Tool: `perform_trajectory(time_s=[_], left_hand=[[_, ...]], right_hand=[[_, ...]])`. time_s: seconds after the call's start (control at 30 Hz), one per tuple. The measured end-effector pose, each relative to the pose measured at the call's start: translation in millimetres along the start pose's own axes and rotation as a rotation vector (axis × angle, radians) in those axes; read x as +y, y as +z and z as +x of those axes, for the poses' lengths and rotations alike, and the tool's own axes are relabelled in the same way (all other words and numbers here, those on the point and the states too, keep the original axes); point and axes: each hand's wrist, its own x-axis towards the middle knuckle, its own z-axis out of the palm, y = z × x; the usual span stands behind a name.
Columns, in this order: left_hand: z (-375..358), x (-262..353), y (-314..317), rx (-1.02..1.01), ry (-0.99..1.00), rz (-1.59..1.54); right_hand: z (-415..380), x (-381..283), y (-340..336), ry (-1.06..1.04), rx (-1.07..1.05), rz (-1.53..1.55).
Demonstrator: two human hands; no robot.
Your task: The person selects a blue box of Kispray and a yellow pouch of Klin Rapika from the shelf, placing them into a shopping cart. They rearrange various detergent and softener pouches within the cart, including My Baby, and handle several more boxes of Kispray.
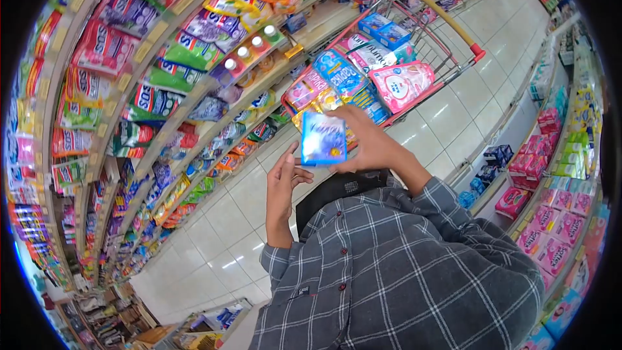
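Observation:
A small blue box with a purple floral front and lettering is held up before my chest. My right hand grips it from the right side, fingers over the top edge and thumb side low. At the box's left edge, my left hand is raised with its fingers apart, fingertips close to the lower left corner. Just beyond the box stands a shopping cart with a yellow handle. Inside lie a pink pouch, blue packs and two small blue boxes.
Shelves of colourful pouches curve along the left, with several capped bottles among them. Lower shelves on the right carry pink packs. Between them runs a tiled floor. A display of goods stands at the lower left.

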Motion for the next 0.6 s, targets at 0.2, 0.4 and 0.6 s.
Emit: perform_trajectory(time_s=[0.2, 0.4, 0.6], left_hand=[[24.0, -8.3, 19.7, 0.024, -0.02, 0.17], [49.6, -23.3, 52.5, 0.036, -0.094, 0.264], [66.6, -28.0, 83.2, 0.132, -0.158, 0.239]], right_hand=[[-0.3, 148.3, -74.8, 0.291, 0.454, -0.285], [-6.2, 257.2, -135.6, 0.509, 0.629, -0.469], [-2.6, 313.8, -121.3, 0.601, 0.637, -0.668]])
